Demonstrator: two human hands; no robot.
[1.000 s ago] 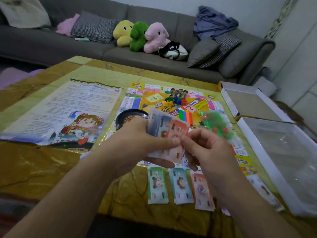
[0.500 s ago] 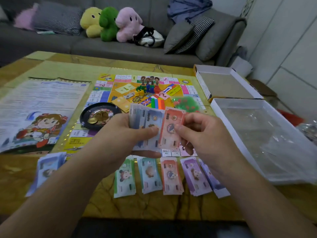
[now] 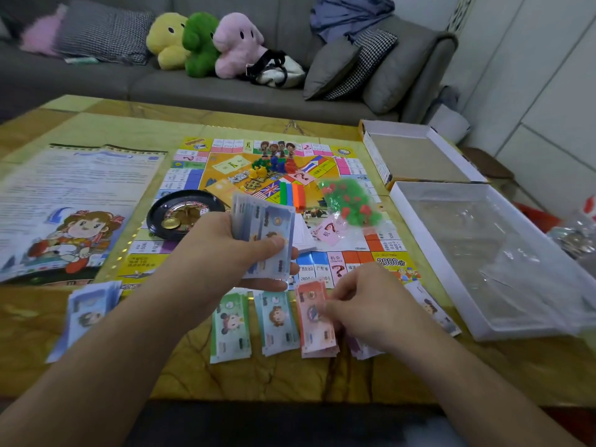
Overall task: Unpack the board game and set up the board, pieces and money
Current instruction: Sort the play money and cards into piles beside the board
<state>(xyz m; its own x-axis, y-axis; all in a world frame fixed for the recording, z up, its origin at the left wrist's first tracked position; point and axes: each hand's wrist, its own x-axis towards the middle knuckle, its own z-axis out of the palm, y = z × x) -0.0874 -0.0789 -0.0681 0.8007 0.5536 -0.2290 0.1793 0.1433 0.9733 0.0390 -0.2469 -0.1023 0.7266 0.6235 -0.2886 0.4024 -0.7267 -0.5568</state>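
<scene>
The colourful game board (image 3: pixel 222 175) lies unfolded on the table. My left hand (image 3: pixel 225 250) grips a stack of play money (image 3: pixel 267 233) above the board's near edge. My right hand (image 3: pixel 374 304) pinches a red note (image 3: pixel 311 303) down at the red money pile (image 3: pixel 317 333). Green (image 3: pixel 230 327) and blue (image 3: pixel 279 324) money piles lie in a row beside it, with a purple pile partly hidden under my right hand. Another blue pile (image 3: pixel 85 314) sits at the left. Pawns (image 3: pixel 274 164), a spinner wheel (image 3: pixel 180 214) and a bag of houses (image 3: pixel 350 201) rest on the board.
A rules sheet (image 3: pixel 74 201) covers the table's left part. The box lid (image 3: pixel 416 153) and the white box tray (image 3: pixel 483 253) with clear plastic stand at the right. A grey sofa (image 3: pixel 225 88) with plush toys runs behind the table.
My right hand pulled a red note from the stack in my left hand and brought it down to the red pile. The camera view shifted right and down.
</scene>
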